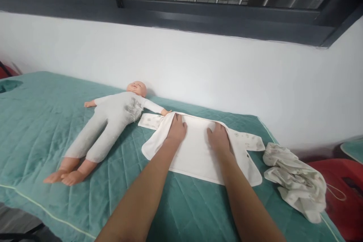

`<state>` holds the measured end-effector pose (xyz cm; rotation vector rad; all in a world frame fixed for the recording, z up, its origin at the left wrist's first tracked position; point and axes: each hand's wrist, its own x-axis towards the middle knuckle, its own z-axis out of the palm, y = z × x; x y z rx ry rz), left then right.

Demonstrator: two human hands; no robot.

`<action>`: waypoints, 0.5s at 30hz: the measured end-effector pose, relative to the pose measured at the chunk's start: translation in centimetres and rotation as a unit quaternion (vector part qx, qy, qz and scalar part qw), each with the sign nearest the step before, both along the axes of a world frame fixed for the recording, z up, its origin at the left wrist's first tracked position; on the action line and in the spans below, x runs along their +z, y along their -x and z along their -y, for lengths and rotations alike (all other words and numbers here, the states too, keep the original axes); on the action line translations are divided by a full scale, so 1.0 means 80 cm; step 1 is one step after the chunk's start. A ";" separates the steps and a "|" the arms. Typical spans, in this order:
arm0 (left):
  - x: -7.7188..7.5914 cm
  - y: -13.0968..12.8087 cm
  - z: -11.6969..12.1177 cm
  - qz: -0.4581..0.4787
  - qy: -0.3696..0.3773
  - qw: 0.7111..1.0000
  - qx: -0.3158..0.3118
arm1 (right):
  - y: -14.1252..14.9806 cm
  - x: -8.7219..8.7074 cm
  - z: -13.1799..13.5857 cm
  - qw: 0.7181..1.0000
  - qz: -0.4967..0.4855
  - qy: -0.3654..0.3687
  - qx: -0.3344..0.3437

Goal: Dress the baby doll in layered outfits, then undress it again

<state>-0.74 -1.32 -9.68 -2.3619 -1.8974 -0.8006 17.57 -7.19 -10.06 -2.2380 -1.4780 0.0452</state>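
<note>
Shirt: the white shirt (195, 147) lies spread on the green cover (181, 204), its sleeves out to both sides and its front flaps parted. It is under both hands.
Left hand: the left hand (177, 128) is on the shirt near its top edge, beside the left flap, fingers bent; whether they pinch the fabric, I cannot tell.
Right hand: the right hand (219, 136) is near the same edge, beside the right flap, fingers bent too; its grip cannot be told either.
Between the hands: a flat strip of shirt, with the lower hem reaching toward the person, past both hands.
Edges: the cover's far side runs along the white wall (198, 72); its right edge slants past the bundle (297, 181), toward the red seat (343, 193).
Room: bare cover lies below the hem and left of the doll (113, 117); the wall stands close behind the shirt.
Doll: on its back left of the shirt, one hand at the left sleeve's upper edge, touching or just beside.
Bundle: crumpled, near the right sleeve; its folds hide its shape.
Hard to see: fingertips partly lost at the flaps; forearms cover parts of the shirt; the seat is cut off by the frame; the window (221, 15) is cut off above.
</note>
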 end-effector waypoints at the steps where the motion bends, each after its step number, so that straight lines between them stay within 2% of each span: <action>1: 0.001 -0.002 0.001 -0.006 0.007 1.000 -0.002 | 0.002 -0.001 0.000 1.000 0.010 0.003 0.002; 8: -0.003 -0.014 0.020 -0.038 0.043 0.998 -0.027 | 0.014 -0.005 -0.003 0.997 0.058 0.058 -0.013; 15: -0.011 -0.016 0.072 -0.031 0.055 0.997 -0.042 | 0.013 -0.009 0.009 0.991 0.072 0.103 0.050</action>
